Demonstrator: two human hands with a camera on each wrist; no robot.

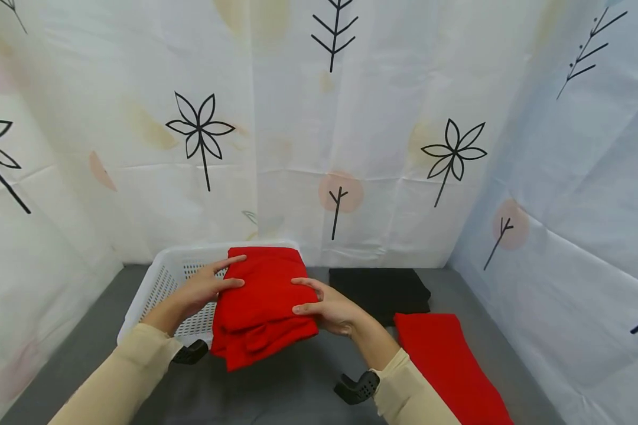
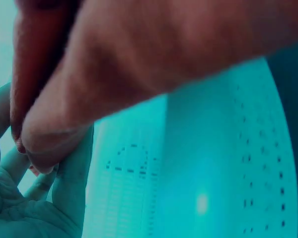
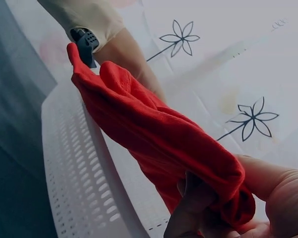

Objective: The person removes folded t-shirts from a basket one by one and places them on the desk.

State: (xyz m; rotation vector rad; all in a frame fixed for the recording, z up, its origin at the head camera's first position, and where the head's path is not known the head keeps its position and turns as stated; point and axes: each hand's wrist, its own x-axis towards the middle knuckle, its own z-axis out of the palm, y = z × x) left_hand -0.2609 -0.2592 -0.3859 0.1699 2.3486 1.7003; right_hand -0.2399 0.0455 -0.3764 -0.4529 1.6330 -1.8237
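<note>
A folded red cloth point(image 1: 266, 289), in soft layers with a loose lower edge, is held up between both hands over the right part of a white perforated basket point(image 1: 162, 289). My left hand point(image 1: 204, 286) grips its left side, with thumb and forefinger lying on the top layer. At the right side, my right hand point(image 1: 326, 307) pinches it between thumb and fingers. The right wrist view shows the folded edge of the red cloth point(image 3: 159, 129) inside that grip. In the left wrist view, fingers point(image 2: 104, 64) fill the upper part, with the basket point(image 2: 203, 163) below them.
On the grey table point(image 1: 276, 395), a folded black cloth point(image 1: 377, 292) lies at the back, right of the basket. Another red cloth point(image 1: 446, 360) lies in front of it at the right. A patterned white curtain point(image 1: 298, 141) hangs behind and along both sides.
</note>
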